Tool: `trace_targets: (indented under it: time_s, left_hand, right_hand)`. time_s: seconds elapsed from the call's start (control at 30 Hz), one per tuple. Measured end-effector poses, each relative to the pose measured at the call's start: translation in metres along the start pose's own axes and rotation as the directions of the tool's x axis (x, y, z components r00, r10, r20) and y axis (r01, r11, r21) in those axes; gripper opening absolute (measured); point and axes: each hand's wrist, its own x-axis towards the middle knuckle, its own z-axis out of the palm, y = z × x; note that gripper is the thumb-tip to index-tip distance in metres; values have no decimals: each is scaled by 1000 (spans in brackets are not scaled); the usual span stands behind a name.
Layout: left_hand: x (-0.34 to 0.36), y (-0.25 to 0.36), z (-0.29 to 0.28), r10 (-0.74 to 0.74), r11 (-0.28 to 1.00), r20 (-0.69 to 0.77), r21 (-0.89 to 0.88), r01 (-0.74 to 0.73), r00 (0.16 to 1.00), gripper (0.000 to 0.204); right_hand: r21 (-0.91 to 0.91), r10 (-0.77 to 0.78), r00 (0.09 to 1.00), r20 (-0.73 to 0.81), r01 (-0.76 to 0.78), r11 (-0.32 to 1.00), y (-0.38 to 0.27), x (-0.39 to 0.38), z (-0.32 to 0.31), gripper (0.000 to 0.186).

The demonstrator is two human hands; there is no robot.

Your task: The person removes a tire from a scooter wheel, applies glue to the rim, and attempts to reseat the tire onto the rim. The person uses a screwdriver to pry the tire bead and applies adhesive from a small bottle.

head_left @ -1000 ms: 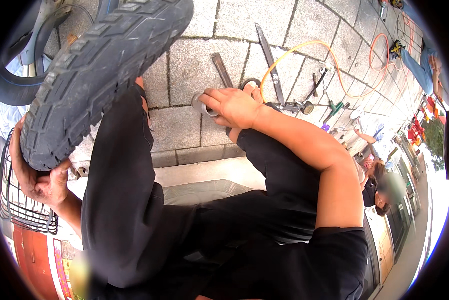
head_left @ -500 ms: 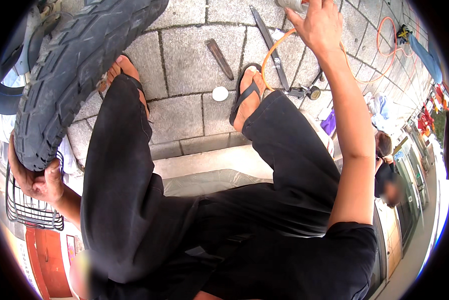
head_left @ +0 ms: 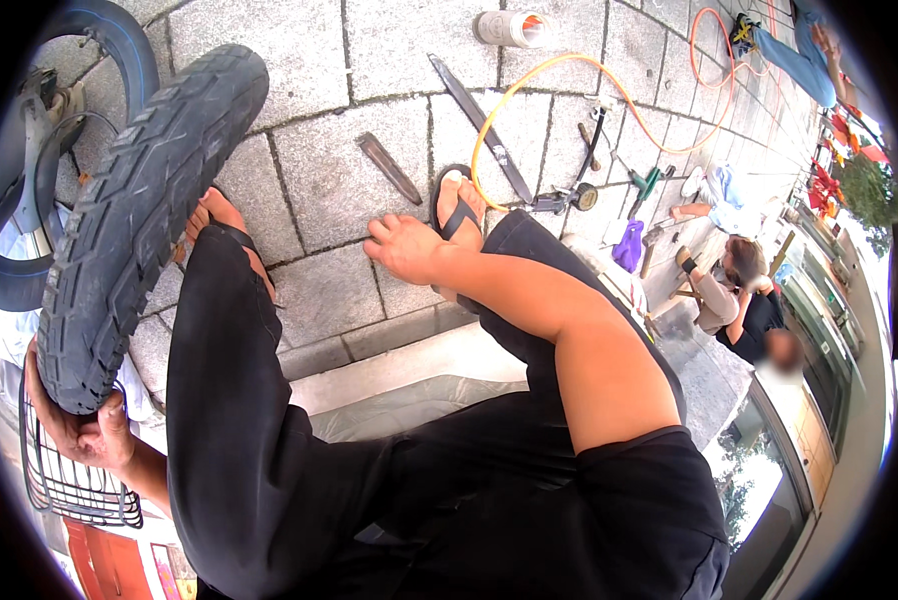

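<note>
A black tyre point(head_left: 154, 210) with chunky tread rises beside my left leg. My left hand point(head_left: 87, 430) is closed around its lower end, thumb on the near side. My right hand point(head_left: 406, 247) is low over the paving, beside the black flip-flop point(head_left: 461, 218) on my right foot. Its fingers curl downward, and their tips and anything in them are hidden. A short, rusty-brown flat metal bar point(head_left: 389, 168) lies just beyond that hand, with a longer dark tyre lever point(head_left: 481, 128) farther off.
An open-ended can point(head_left: 504, 29) is at the far edge. An orange hose point(head_left: 609, 70) curves to a gauge point(head_left: 585, 196). A green-handled tool point(head_left: 646, 190) and purple cloth point(head_left: 627, 246) are right. Inner tubes point(head_left: 139, 60) and a wire basket point(head_left: 79, 475) are left. Other people point(head_left: 744, 300) sit right.
My right hand has left the can and come down toward me over the paving. The white round disc seen there before is now out of sight. My left hand still holds the tyre.
</note>
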Motion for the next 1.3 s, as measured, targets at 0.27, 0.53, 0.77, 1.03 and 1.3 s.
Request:
trace_targets:
  time_s: [0.27,0.53,0.77,1.03,1.3]
  left_hand:
    - [2,-1,-3,62,996,44,59,-65,997,99]
    - [-8,-25,-9,79,994,24,80,-80,997,84]
    - [-1,-41,-15,175,977,53,114,-180,983,77]
    - [1,-38,-15,133,983,64,115,-139,989,77]
    - [42,64,-11,317,944,69,-117,-308,946,88]
  right_hand:
    - [533,584,287,-759,-242,811,140,-81,-188,48]
    - [524,640,211,-739,-416,743,221,-109,-199,65]
    - [425,662,463,-589,-519,741,202,-100,-209,73]
    - [297,706,558,-436,-652,698,199,-92,-214,68]
    - [209,295,824,-483,-219,953,8,-169,-313,58]
